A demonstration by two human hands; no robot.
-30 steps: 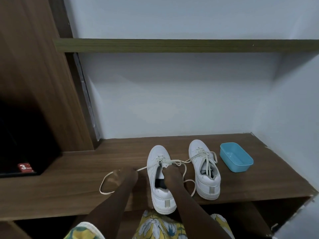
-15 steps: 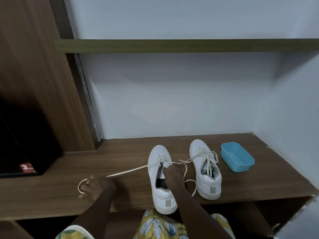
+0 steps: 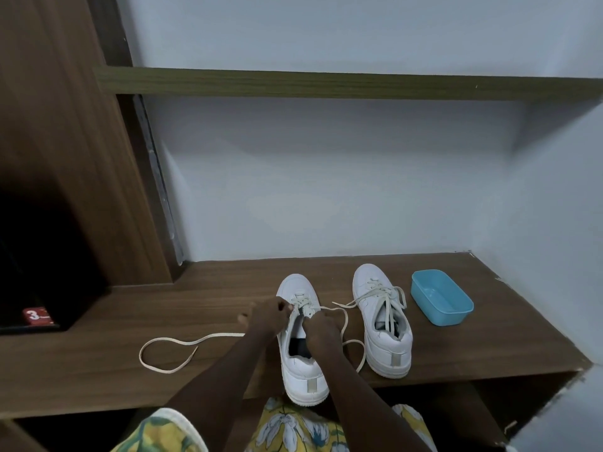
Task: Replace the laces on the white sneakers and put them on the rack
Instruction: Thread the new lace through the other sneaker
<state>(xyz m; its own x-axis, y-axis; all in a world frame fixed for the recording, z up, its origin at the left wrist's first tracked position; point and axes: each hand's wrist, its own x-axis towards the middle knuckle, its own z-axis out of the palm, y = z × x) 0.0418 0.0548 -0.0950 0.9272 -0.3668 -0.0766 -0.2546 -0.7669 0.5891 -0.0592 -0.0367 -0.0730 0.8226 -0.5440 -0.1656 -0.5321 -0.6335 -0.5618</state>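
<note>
Two white sneakers stand on the wooden shelf (image 3: pixel 130 380), toes toward the wall. The left sneaker (image 3: pixel 301 370) is partly laced with a cream lace (image 3: pixel 169 344); one long end lies in a loop on the wood to the left, the other curls to the right of the shoe. My left hand (image 3: pixel 266 316) sits at the shoe's left eyelets with fingers curled, pinching the lace. My right hand (image 3: pixel 321 327) grips the lace at the right side of the tongue. The right sneaker (image 3: pixel 388 340) is fully laced, its ends loose.
A light blue plastic tub (image 3: pixel 440 301) sits right of the sneakers near the side wall. A higher shelf board (image 3: pixel 326 83) runs across above. A dark cabinet opening with a red label (image 3: pixel 36 316) lies at the left.
My left hand came back from the far left to the sneaker's eyelets, leaving the pulled-out lace end lying in a loop on the wood. My right hand stayed at the tongue.
</note>
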